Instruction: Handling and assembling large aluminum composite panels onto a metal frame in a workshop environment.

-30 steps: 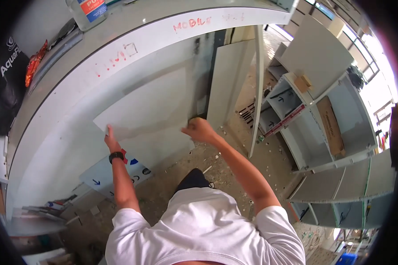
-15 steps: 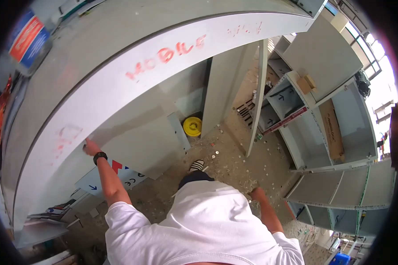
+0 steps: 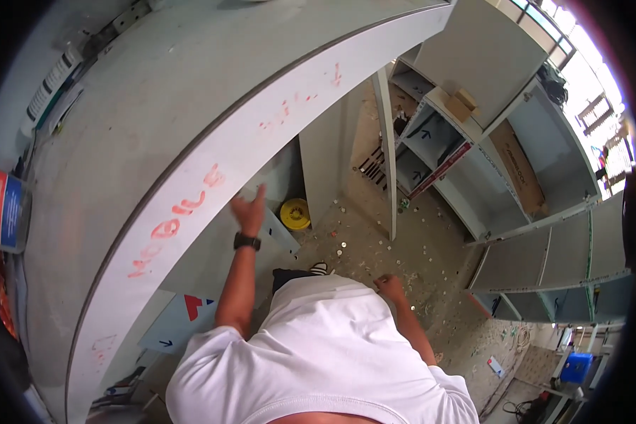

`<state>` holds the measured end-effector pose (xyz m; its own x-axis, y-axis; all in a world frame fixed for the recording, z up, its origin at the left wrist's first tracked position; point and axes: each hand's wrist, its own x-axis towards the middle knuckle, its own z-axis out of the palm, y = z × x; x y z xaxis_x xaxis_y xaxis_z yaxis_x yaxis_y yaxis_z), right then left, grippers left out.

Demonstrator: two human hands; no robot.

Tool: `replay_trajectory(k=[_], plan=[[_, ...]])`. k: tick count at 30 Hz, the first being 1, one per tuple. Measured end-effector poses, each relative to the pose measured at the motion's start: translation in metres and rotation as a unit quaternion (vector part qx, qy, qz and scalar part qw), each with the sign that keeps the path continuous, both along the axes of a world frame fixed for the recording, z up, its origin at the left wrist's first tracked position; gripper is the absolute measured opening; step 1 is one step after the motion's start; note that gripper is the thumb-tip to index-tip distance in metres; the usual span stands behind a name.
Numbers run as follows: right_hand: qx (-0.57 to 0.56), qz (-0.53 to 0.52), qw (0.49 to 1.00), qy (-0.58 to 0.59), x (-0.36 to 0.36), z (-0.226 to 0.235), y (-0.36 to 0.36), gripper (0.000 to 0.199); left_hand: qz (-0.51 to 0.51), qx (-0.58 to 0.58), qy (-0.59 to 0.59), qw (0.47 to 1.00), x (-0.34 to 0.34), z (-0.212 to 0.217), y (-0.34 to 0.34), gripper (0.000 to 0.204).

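Observation:
My left hand (image 3: 249, 210), with a black watch (image 3: 246, 242) on its wrist, reaches out by the inner edge of a long white counter (image 3: 226, 138). Its fingers are spread and nothing shows in them. Faded red handwriting marks the counter's front edge. Lower than that hand, a pale panel (image 3: 166, 328) with red and blue marks leans against the counter's underside. My right hand (image 3: 390, 286) hangs low at my right side over the littered floor (image 3: 420, 272), its fingers loosely bent, apart from any object, with nothing visible in it.
A yellow round lid or tub (image 3: 295, 214) sits on the floor below the counter. An upright board (image 3: 385, 159) stands past it. Grey open cabinets (image 3: 558, 148) line the right, with a long cardboard box (image 3: 519, 166) inside one. A plastic bottle (image 3: 3, 208) stands at far left.
My left hand has moved right and farther along the counter's edge, its fingers now spread. My view has turned right, and my body has shifted with it. The right hand still hangs low.

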<state>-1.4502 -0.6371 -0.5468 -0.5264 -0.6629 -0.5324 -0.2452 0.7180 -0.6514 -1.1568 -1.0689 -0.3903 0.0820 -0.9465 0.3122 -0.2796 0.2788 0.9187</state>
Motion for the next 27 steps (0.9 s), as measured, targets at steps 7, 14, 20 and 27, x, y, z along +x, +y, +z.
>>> replay_trajectory(k=[7, 14, 20, 27], plan=[[0.029, -0.071, 0.997, 0.006, 0.031, 0.0, 0.039, 0.03, -0.103, -0.11, -0.072, 0.986, -0.164, 0.097, -0.119, 0.071], [0.02, -0.35, 0.934, -0.063, 0.094, -0.074, 0.189, 0.031, -0.019, -0.335, -0.181, 0.924, -0.196, 0.058, -0.177, 0.054], [0.109, -0.414, 0.893, -0.135, 0.169, -0.055, 0.23, 0.03, 0.012, -0.268, -0.188, 0.945, -0.192, 0.042, -0.113, 0.06], [0.079, -0.308, 0.945, -0.073, 0.127, 0.009, 0.181, 0.029, -0.002, -0.287, -0.186, 0.94, -0.141, 0.055, -0.048, 0.061]])
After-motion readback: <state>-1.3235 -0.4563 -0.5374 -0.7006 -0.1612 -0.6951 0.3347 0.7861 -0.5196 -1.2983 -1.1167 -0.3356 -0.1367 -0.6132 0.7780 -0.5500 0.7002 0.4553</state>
